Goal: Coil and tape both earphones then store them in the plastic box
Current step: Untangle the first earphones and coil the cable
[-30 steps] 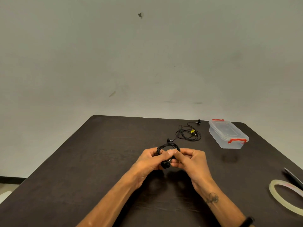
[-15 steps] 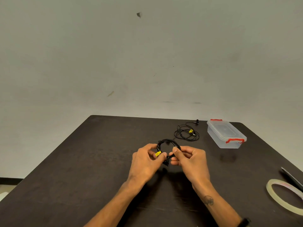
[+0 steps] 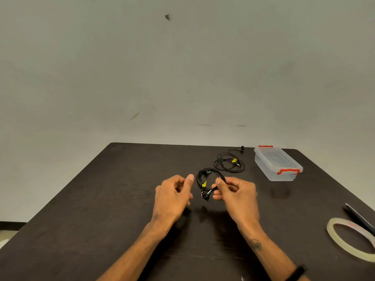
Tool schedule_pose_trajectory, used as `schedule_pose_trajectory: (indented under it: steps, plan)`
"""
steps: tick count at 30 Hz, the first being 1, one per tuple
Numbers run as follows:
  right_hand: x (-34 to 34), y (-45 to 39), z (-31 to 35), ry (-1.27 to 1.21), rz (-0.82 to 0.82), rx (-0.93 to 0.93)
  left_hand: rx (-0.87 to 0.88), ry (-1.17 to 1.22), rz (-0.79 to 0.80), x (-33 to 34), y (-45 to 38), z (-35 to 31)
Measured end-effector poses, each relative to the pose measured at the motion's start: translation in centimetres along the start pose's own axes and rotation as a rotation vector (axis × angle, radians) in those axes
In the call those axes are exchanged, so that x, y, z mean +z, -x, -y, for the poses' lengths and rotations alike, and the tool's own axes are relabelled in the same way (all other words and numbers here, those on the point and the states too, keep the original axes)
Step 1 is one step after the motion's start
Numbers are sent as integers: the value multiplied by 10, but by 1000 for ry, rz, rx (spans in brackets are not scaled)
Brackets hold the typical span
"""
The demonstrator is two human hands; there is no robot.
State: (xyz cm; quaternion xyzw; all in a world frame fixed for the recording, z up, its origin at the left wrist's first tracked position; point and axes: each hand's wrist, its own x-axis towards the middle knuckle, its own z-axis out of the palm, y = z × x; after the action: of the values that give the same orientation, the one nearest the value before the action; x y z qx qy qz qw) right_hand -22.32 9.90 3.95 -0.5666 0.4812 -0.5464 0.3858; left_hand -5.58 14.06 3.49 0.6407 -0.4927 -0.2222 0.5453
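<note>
A coiled black earphone (image 3: 207, 179) with a yellow tag hangs above the dark table, pinched at its right side by my right hand (image 3: 235, 191). My left hand (image 3: 172, 193) hovers just left of the coil with fingers loosely curled, holding nothing. A second black earphone (image 3: 229, 163), loosely coiled with a yellow tag, lies on the table farther back. To its right stands the clear plastic box (image 3: 278, 163), its lid on and red clips at both ends.
A roll of clear tape (image 3: 351, 240) lies at the table's right edge, with a dark slim tool (image 3: 359, 216) just behind it. The dark table (image 3: 101, 199) ends at a pale wall behind.
My left hand has let go of the coil and moved left. The right hand now holds the coiled earphone alone.
</note>
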Motion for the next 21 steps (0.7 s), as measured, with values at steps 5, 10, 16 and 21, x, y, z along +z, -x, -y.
schedule_pose_trajectory:
  steps: [5,10,16,21]
  plan:
    - [2,8,3,62,57,-86,-18,-135,125,3,7,-7]
    - [3,5,2,23,73,-61,-43,-34,175,1,0,0]
    - [-10,-8,10,-592,-29,342,-45,102,261,-2,-8,7]
    - [-14,-10,12,-766,49,501,-329,691,404,-7,-11,0]
